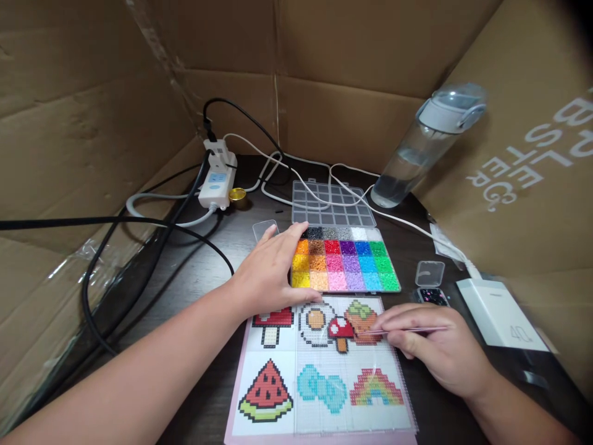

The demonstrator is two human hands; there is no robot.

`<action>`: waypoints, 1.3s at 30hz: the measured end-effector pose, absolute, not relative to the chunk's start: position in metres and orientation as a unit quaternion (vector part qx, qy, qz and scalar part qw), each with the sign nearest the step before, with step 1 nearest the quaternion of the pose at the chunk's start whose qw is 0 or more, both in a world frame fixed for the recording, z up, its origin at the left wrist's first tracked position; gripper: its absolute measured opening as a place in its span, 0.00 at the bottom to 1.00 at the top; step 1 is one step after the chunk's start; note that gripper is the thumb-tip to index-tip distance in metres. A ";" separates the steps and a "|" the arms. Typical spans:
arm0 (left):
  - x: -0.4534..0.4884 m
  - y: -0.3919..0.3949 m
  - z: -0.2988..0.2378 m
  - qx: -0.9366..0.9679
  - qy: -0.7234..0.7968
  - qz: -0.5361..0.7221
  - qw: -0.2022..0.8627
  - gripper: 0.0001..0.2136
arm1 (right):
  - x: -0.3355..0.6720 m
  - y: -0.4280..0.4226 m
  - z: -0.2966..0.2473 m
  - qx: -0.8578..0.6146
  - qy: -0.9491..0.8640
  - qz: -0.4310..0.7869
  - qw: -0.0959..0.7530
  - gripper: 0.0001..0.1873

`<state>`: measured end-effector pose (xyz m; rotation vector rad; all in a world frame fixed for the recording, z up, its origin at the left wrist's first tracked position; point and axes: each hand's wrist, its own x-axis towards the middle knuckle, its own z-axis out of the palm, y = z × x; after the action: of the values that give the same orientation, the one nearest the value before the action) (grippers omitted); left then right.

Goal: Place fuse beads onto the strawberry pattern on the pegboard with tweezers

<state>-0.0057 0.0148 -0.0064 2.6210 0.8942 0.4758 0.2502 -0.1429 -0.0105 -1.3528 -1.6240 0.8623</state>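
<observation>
My left hand [273, 269] lies flat with fingers stretched out against the left side of an open bead box [345, 262] filled with many colours of small beads. My right hand [438, 349] pinches thin tweezers [403, 331], whose tip rests on the orange-and-green bead figure [362, 318] at the top right of a clear pegboard [319, 371]. The board lies over a pattern sheet with a red mushroom, a fried egg, a watermelon slice, a blue bow and a rainbow.
The box's clear lid [331, 204] lies open behind it. A water bottle [424, 148] leans at the back right. A white power strip [217, 173] with cables sits back left. A white charger [500, 312] and small clear containers [430, 274] lie right. Cardboard walls surround the dark table.
</observation>
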 end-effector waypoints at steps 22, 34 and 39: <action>-0.009 0.016 -0.006 0.925 0.293 0.172 0.172 0.49 | 0.250 -0.145 -0.016 -0.553 -0.551 0.403 0.478 0.06; -0.012 0.015 -0.007 0.917 0.290 0.196 0.189 0.53 | 0.216 -0.075 0.006 -0.574 -0.528 0.316 0.540 0.10; -0.013 0.014 -0.006 0.916 0.289 0.196 0.198 0.54 | 0.198 -0.037 0.008 -0.580 -0.483 0.325 0.570 0.11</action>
<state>-0.0126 0.0138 -0.0061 2.5629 0.8097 0.5498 0.1978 -0.0375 0.0079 -1.3604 -1.1338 0.7620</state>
